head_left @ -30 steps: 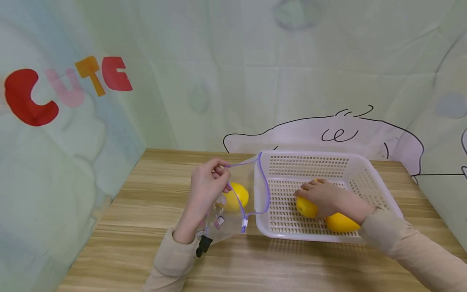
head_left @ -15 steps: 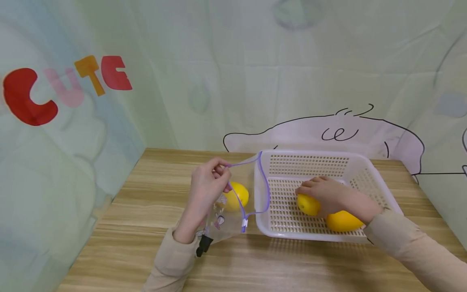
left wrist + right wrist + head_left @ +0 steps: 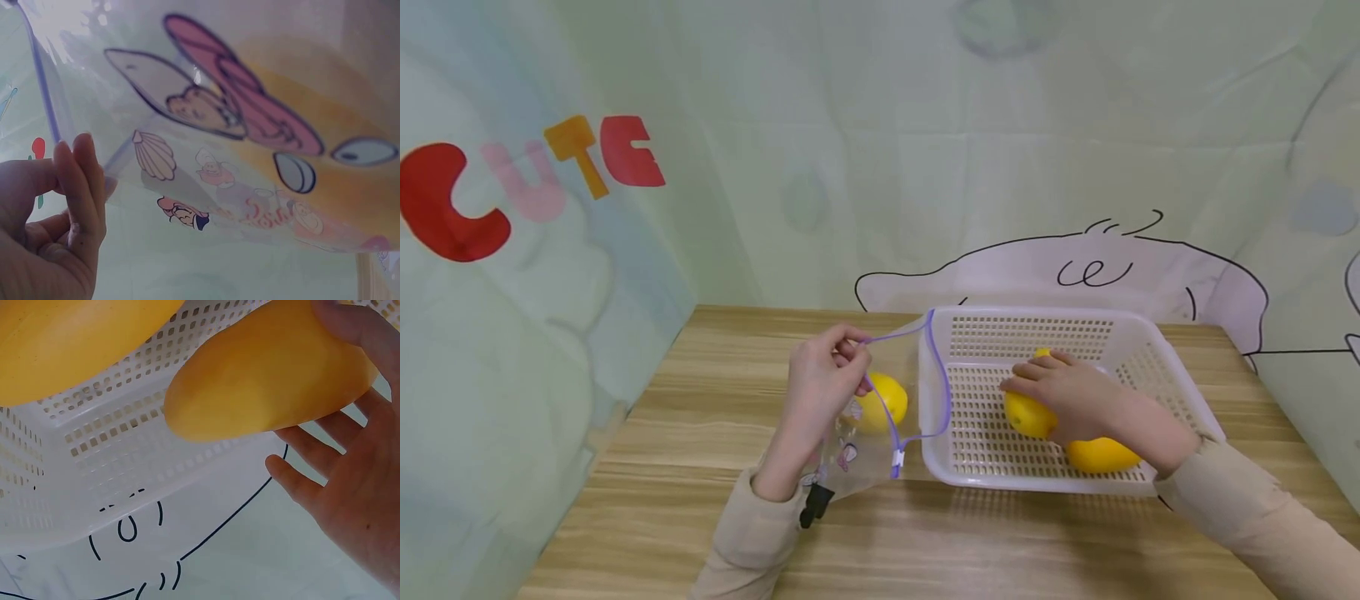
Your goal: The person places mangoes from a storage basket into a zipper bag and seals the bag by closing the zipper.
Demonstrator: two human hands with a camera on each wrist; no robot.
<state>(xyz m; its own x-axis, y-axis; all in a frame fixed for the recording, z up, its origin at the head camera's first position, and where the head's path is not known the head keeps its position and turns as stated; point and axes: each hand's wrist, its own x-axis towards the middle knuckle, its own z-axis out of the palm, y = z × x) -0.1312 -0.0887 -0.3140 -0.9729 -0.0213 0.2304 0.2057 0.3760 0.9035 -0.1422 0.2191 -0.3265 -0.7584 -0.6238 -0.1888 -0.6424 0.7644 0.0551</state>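
At the left of the basket my left hand (image 3: 829, 377) pinches the purple-edged rim of a clear zip bag (image 3: 861, 462). The bag's mouth gapes toward the basket, and one yellow mango (image 3: 887, 400) lies inside. Cartoon prints cover its film (image 3: 156, 153) in the left wrist view. Inside the white basket my right hand (image 3: 1078, 396) holds a second mango (image 3: 269, 375), thumb on one side and fingers on the other. More yellow shows just past those fingers; whether it belongs to the held mango I cannot tell. Another mango (image 3: 1101, 456) lies under the right wrist.
The perforated white basket (image 3: 958, 479) stands on a wood-grain table (image 3: 700, 400), close to the back edge. Behind it hangs a printed cloth (image 3: 760, 192). A black clip-like piece (image 3: 816, 505) sits at the left cuff.
My right hand has shifted slightly on its mango, and a bit of yellow has come into sight past the fingers. The left hand and bag stay as they were.
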